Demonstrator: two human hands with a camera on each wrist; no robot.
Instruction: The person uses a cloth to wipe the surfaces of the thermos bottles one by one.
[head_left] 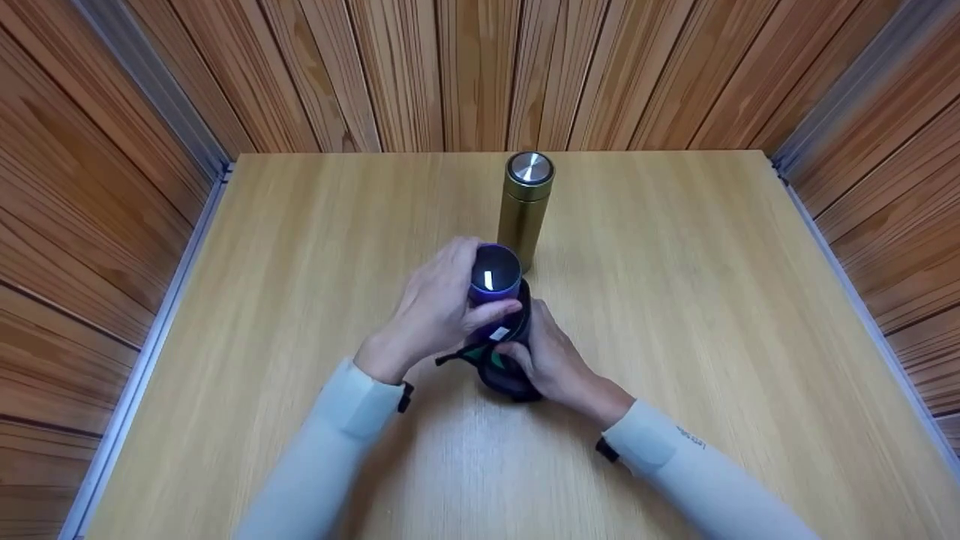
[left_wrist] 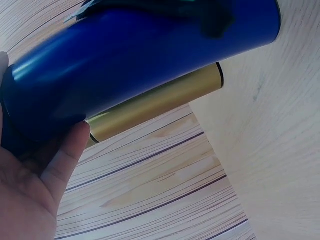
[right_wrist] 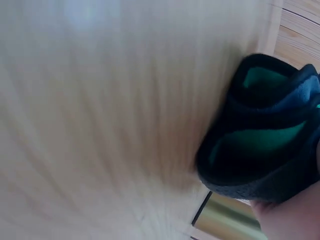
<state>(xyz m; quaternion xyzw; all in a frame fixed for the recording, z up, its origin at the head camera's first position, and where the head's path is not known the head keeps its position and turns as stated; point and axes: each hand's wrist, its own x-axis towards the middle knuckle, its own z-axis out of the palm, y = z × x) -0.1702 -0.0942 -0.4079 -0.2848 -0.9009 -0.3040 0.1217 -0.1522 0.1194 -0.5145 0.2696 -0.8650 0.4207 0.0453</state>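
My left hand (head_left: 442, 296) grips the upper part of a shiny blue bottle (head_left: 496, 270) with a dark top, thumb across its near side. In the left wrist view the blue bottle (left_wrist: 140, 55) shows its side down to the base, with dark fabric along it. A dark fabric pouch (head_left: 510, 382) with green lining is held by my right hand (head_left: 555, 356), just right of and nearer than the bottle. The right wrist view shows the pouch (right_wrist: 265, 142) gaping in two openings; no bottle is visible inside. Whether bottle and pouch touch is unclear.
A gold thermos (head_left: 523, 225) with a silver-topped lid stands upright just behind the blue bottle. The wooden table (head_left: 300, 247) is bordered by wood-panelled walls at the back and both sides, with metal strips along the side edges.
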